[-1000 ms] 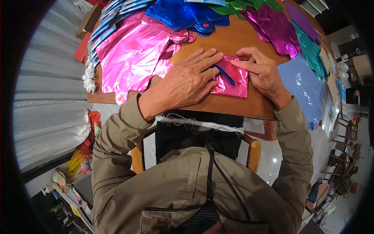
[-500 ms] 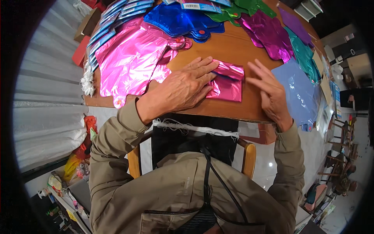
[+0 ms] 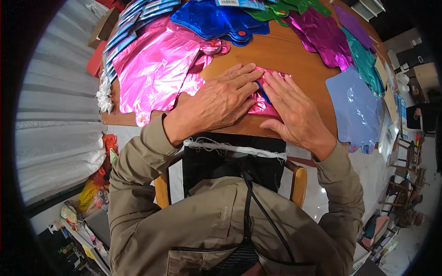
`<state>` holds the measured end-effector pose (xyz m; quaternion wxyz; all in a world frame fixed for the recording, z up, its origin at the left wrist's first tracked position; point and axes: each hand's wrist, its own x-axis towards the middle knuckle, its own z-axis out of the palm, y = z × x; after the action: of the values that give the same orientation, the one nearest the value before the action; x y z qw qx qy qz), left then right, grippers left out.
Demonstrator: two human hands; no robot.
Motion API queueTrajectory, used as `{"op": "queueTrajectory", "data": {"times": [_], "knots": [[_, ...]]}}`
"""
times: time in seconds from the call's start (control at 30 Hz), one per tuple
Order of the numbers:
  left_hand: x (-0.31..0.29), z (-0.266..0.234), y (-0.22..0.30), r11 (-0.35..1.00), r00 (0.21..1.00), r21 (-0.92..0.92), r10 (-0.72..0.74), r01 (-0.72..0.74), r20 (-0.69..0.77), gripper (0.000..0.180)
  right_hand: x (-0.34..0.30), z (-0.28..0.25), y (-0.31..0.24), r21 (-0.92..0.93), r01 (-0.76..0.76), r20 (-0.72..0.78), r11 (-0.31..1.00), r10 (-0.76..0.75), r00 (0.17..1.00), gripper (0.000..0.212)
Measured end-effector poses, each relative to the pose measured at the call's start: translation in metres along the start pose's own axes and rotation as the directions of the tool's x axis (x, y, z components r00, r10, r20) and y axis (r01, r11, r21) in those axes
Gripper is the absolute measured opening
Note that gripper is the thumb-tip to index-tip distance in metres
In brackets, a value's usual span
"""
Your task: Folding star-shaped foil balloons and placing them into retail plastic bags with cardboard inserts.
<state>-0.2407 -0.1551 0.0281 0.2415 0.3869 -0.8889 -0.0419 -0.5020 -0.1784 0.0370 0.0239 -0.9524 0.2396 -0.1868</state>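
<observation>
A folded pink foil balloon (image 3: 261,109) lies on the wooden table near its front edge, with a bit of dark blue showing between my hands. My left hand (image 3: 220,99) rests flat on its left side, fingers stretched out together. Across its right part lies my right hand (image 3: 297,110), also flat, with the thumb held apart. Both hands cover much of the foil. Left of them is a pile of flat pink foil balloons (image 3: 154,64), close to my left wrist.
Around the table lie flat foil balloons: blue (image 3: 207,20), green (image 3: 276,10), magenta (image 3: 322,39), teal (image 3: 363,62) and pale blue (image 3: 353,106). Packets (image 3: 122,39) are stacked at the far left. White thread (image 3: 235,148) hangs across my lap below the table edge (image 3: 248,134).
My right hand has moved left and come down flat onto the folded pink foil. My left hand stays on it. The view has shifted slightly.
</observation>
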Motion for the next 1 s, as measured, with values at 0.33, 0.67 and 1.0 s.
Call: {"op": "queueTrajectory", "data": {"times": [0.33,0.67,1.0], "knots": [[0.001,-0.002,0.002,0.994,0.998,-0.086,-0.059,0.060,0.017,0.043,-0.017,0.003,0.000,0.294,-0.068,-0.153,0.953,0.117,0.981,0.054],[0.001,0.000,-0.001,0.999,0.999,0.031,0.042,-0.042,0.020,0.044,-0.020,-0.011,0.029,0.344,-0.410,-0.285,0.845,0.510,0.812,0.032],[0.003,-0.001,0.002,0.999,0.999,0.017,0.033,-0.033,0.022,0.041,-0.003,-0.007,0.073,0.012,-0.099,-0.223,0.995,0.099,0.970,0.016]]}}
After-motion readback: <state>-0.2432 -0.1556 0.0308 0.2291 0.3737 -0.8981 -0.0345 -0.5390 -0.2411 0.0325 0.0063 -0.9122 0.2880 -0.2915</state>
